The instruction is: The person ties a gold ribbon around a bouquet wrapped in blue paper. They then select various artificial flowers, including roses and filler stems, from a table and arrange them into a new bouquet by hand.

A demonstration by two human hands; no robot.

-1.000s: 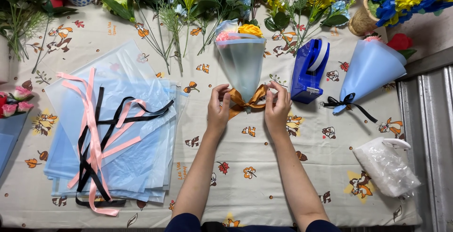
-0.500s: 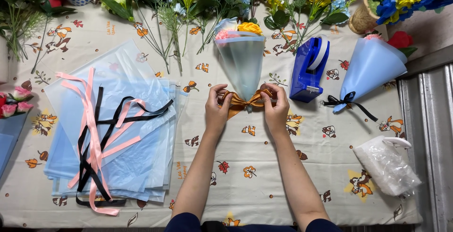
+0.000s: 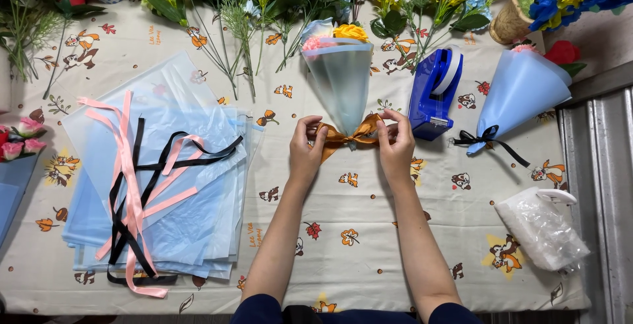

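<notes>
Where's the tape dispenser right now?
The blue tape dispenser stands on the table's right half, between the bouquet being tied and the finished cone.

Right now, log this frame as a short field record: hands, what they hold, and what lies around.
left hand: pinches the left loop of the orange ribbon bow
right hand: pinches the bow's right loop
wrapped bouquet: pale blue cone, bow at its narrow end, lying on the table
right of it: blue tape dispenser, second blue cone with black ribbon
left side: stacked blue sheets under pink and black ribbons

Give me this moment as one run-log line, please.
left hand: pinches orange ribbon bow | right hand: pinches bow | bouquet cone: flat on table
</notes>
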